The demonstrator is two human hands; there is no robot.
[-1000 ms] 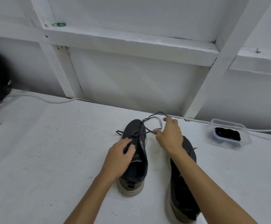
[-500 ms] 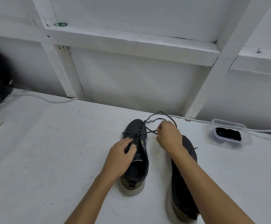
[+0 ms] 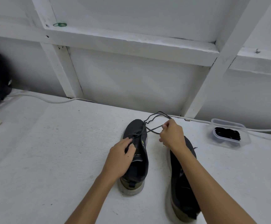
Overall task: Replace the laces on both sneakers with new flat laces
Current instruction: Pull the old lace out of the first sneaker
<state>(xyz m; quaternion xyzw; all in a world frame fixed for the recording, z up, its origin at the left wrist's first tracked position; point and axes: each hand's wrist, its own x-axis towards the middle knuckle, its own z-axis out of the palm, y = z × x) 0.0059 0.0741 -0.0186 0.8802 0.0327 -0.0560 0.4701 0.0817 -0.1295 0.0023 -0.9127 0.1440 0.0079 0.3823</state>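
Low in the frame, two dark grey knit sneakers stand side by side on the white painted desk point(image 3: 50, 159). The left hand point(image 3: 121, 156) pinches the thin dark lace point(image 3: 153, 130) on the left sneaker point(image 3: 137, 159). The right hand point(image 3: 172, 136), above the right sneaker point(image 3: 181, 183), clamps that lace's pulled-out loop. Farther right sits a clear plastic tub point(image 3: 229, 134) of black laces.
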